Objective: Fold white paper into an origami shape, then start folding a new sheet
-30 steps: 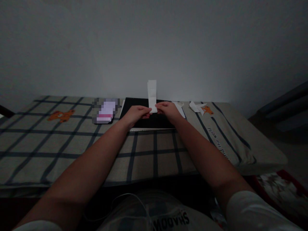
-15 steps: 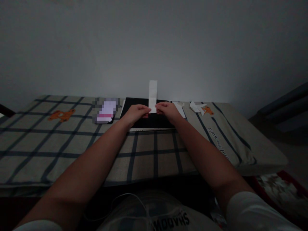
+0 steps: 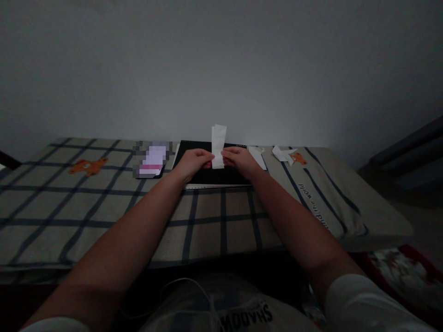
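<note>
A narrow folded strip of white paper (image 3: 218, 137) stands upright between my two hands, its layers slightly fanned at the top. My left hand (image 3: 194, 162) pinches its left edge with thumb and fingers. On the opposite edge, my right hand (image 3: 240, 160) grips it the same way. Both hands are just above a black notebook (image 3: 214, 178), which lies on the cloth with pale pages showing at its edges. The lower end of the strip reaches a little below my fingertips.
A phone (image 3: 152, 160) with a lit, blurred screen lies left of the notebook. White paper (image 3: 258, 157) pokes out at its right, and a folded paper piece (image 3: 284, 155) lies farther right. The checked cloth (image 3: 221, 230) covers the surface up to the wall (image 3: 221, 69).
The strip's top has dropped slightly and shows fanned layers, and its lower end now hangs farther below my fingers. Both hands have shifted only a little.
</note>
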